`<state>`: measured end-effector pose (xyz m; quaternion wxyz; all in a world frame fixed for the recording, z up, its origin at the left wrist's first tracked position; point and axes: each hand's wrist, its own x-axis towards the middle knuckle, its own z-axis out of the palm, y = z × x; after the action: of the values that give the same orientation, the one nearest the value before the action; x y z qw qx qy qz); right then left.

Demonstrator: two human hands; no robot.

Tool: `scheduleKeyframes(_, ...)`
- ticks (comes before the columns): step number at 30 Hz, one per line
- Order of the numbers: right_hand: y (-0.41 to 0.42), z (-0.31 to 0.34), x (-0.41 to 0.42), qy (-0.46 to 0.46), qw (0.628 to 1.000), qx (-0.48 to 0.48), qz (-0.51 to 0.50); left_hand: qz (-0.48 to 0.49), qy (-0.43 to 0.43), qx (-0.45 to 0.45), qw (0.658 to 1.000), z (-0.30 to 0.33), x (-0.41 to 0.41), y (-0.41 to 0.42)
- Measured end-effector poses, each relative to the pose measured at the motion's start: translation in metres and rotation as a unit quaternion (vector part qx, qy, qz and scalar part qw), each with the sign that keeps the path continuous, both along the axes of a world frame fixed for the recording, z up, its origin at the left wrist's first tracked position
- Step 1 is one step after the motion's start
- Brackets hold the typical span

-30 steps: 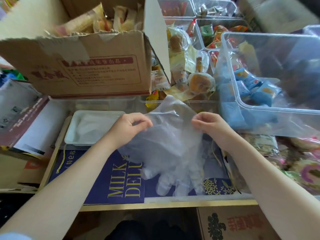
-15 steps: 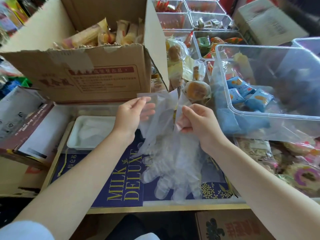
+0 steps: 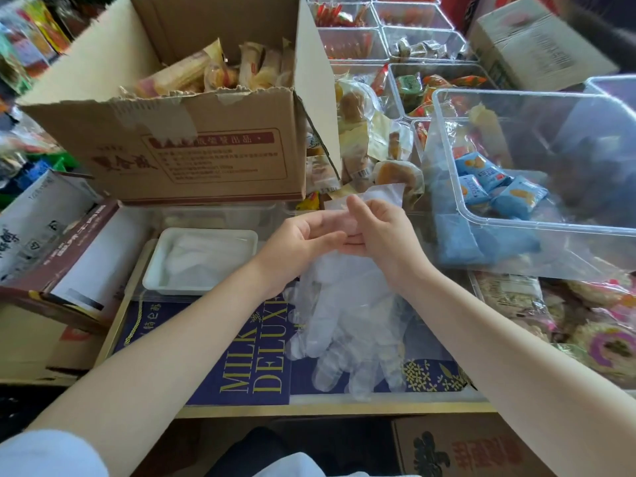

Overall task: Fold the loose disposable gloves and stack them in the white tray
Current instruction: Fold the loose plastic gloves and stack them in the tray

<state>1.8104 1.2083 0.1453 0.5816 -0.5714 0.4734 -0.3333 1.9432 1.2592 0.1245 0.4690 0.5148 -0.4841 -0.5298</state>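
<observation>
Clear glove point(image 3: 347, 315) pinched by both hands point(image 3: 344, 232) — white tray point(image 3: 151, 273) just left.

"MILK DELUXE" – yellow capitals on the dark blue box lid point(image 3: 241, 359), at six o'clock; the cardboard carton's point(image 3: 192, 156) red print is unreadable.

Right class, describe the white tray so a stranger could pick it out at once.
Find the big torn cardboard box of snacks at the back left. Directly in front of it, left of the person's left hand, sits the white tray. It alone is shallow, opaque white, holding folded clear gloves.
</observation>
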Motion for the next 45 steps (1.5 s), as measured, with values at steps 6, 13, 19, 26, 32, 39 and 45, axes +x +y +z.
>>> scheduleKeyframes(6, 0.004, -0.004, -0.013, 0.115, 0.984, -0.108, 0.082, 0.005, -0.061, 0.012, 0.998, 0.0, 0.011, 0.007)
scheduleKeyframes(13, 0.015, -0.007, -0.005, 0.281, 0.925, -0.244, 0.08, 0.02, -0.084, 0.014, 0.996, -0.004, 0.003, 0.016)
scheduleKeyframes(19, 0.006, -0.017, -0.012, 0.353, 0.859, -0.371, 0.024, 0.029, -0.138, -0.029, 0.99, -0.003, 0.01, 0.019)
scheduleKeyframes(26, -0.015, 0.001, -0.012, 0.333, 0.832, -0.345, 0.28, -0.017, -0.185, -0.061, 0.981, 0.004, 0.02, 0.021)
scheduleKeyframes(32, -0.019, -0.005, -0.015, 0.264, 0.886, -0.27, 0.269, 0.0, -0.24, -0.034, 0.97, -0.006, 0.032, 0.026)
scheduleKeyframes(39, -0.027, -0.017, -0.026, 0.191, 0.955, -0.132, 0.185, 0.006, -0.26, 0.02, 0.965, -0.015, 0.05, 0.036)
scheduleKeyframes(45, -0.017, -0.027, -0.015, 0.199, 0.956, -0.108, 0.185, -0.036, -0.406, 0.064, 0.911, -0.014, 0.043, 0.033)
